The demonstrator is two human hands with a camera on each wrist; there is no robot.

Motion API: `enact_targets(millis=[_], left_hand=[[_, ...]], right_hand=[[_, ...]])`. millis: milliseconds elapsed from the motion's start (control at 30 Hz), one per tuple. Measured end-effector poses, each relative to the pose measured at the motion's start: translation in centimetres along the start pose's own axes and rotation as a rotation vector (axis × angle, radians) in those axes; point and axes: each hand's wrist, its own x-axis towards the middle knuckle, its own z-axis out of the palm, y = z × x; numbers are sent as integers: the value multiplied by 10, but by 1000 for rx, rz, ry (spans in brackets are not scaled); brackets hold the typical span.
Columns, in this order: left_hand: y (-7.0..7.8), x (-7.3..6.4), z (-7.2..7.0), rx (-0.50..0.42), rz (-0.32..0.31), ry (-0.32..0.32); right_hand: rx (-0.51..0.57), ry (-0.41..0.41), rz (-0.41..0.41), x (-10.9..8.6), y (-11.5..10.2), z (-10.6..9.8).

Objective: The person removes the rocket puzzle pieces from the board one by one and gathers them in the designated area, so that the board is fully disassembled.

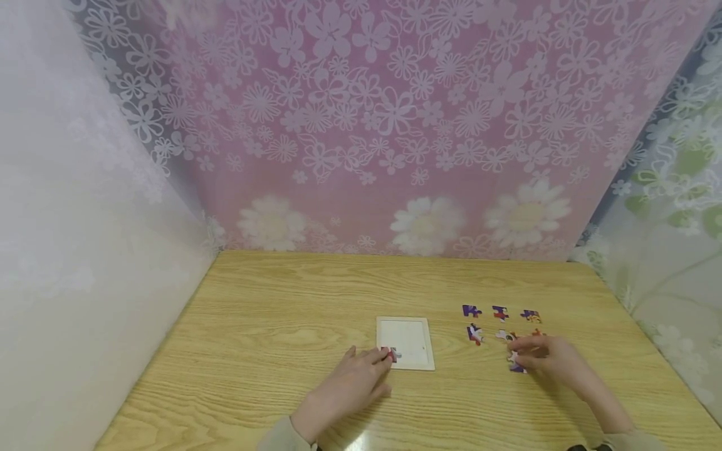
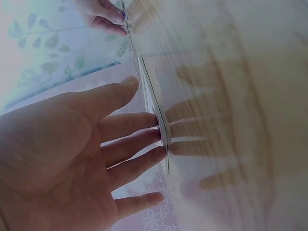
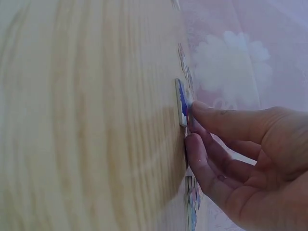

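A small white puzzle tray (image 1: pixel 430 351) lies on the table, with one red, purple and grey puzzle piece (image 1: pixel 393 355) in its lower left corner. My left hand (image 1: pixel 352 382) touches that piece with its fingertips; in the left wrist view its fingers (image 2: pixel 130 149) are straight and apart. To the right of the tray, my right hand (image 1: pixel 555 363) is at a purple and white jigsaw piece (image 1: pixel 517 368). The right wrist view has this piece (image 3: pixel 181 103) flat on the table, the thumb at its edge and the bent fingers beside it. Whether they grip it is unclear.
Several loose pieces lie beyond the right hand, among them a purple one (image 1: pixel 471 311), a purple and red one (image 1: pixel 500 312) and a purple and yellow one (image 1: pixel 531 316). Flowered cloth (image 1: pixel 395 125) closes off the wooden table (image 1: pixel 271 313) at the back and sides.
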Motion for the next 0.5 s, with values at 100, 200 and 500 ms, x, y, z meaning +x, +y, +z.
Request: enact_targets(millis=[100, 200, 500], left_hand=[[-1, 1, -1, -5, 6, 13], [-1, 1, -1, -7, 12, 27], [-3, 4, 1, -17, 23, 62]], right_hand=[[-1, 15, -17, -1, 1, -1], [11, 47, -14, -3, 0, -1], [56, 96, -21, -1, -6, -3]])
